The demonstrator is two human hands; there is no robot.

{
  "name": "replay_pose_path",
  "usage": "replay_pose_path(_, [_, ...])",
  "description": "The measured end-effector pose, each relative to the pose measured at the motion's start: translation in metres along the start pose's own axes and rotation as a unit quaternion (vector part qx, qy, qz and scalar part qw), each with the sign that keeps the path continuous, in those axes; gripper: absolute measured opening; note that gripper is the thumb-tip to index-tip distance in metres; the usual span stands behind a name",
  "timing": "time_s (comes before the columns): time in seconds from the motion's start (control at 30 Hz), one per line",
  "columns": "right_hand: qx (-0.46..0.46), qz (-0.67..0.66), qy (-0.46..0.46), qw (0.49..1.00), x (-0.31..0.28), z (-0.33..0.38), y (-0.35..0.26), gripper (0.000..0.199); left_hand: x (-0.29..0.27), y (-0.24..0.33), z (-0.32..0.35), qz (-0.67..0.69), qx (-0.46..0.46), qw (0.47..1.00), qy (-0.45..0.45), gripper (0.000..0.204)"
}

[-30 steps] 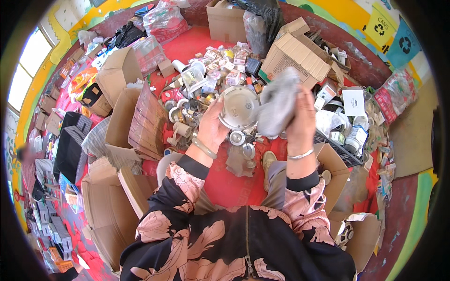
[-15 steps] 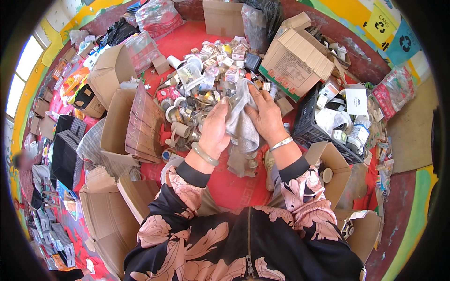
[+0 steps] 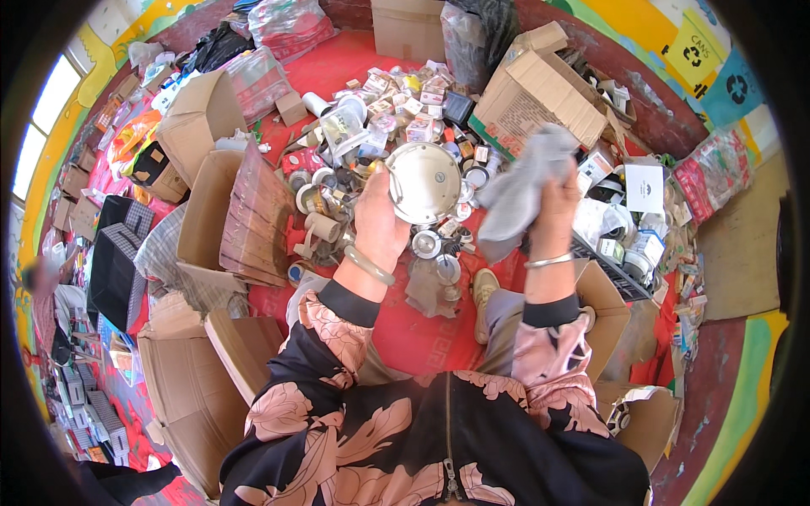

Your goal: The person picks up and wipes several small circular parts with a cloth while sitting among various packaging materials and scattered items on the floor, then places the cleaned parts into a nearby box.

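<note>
- Round white disc (image 3: 423,181), a flat lamp-like fitting, is up in the air over the junk pile, face toward the camera, clear of the floor.
- Left hand (image 3: 378,221) pinches the disc by its left rim, thumb on the front edge and fingers behind; the grip covers only one side, so the disc could tip or slip out and land in the clutter.
- Right hand (image 3: 553,211) is pressed together around a bunched grey cloth (image 3: 523,190), held just beside the disc but apart from it; loose cloth ends hang down and could snag small parts below.
- Near: the person's knees, a beige shoe (image 3: 483,287) and the red mat (image 3: 413,337); legs crowd the drop zone.
- Directly under the hands: round metal fittings (image 3: 434,253) and tape rolls (image 3: 316,226), packed close, so anything dropped would be hard to find.
- Left side: open cardboard boxes (image 3: 207,215) and a stack of flattened cardboard (image 3: 257,221) hem in the left elbow.
- Right side: a black crate (image 3: 612,274) with white packets, touching the pile.
- Far: a large cardboard box (image 3: 540,93), small cartons (image 3: 405,93) and plastic bags (image 3: 283,25) along the wall.
</note>
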State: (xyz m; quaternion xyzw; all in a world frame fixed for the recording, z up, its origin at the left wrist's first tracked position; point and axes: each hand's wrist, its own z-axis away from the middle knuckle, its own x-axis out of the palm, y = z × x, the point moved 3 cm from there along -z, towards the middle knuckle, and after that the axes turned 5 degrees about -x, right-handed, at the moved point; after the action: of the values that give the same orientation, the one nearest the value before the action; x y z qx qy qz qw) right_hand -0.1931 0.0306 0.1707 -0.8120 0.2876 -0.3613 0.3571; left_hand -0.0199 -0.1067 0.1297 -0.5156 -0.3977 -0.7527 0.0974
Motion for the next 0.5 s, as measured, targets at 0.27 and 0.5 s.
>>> replay_pose_path(0.27, [-0.187, 0.444, -0.305, 0.822, 0.089, 0.060, 0.031, 0.061, 0.004, -0.012, 0.003, -0.048, 0.090, 0.995, 0.009, 0.035])
replay_pose_path(0.5, [-0.185, 0.378, -0.530, 0.736, 0.095, 0.072, 0.004, 0.051, -0.008, 0.017, 0.003, -0.041, 0.088, 0.995, 0.038, 0.035])
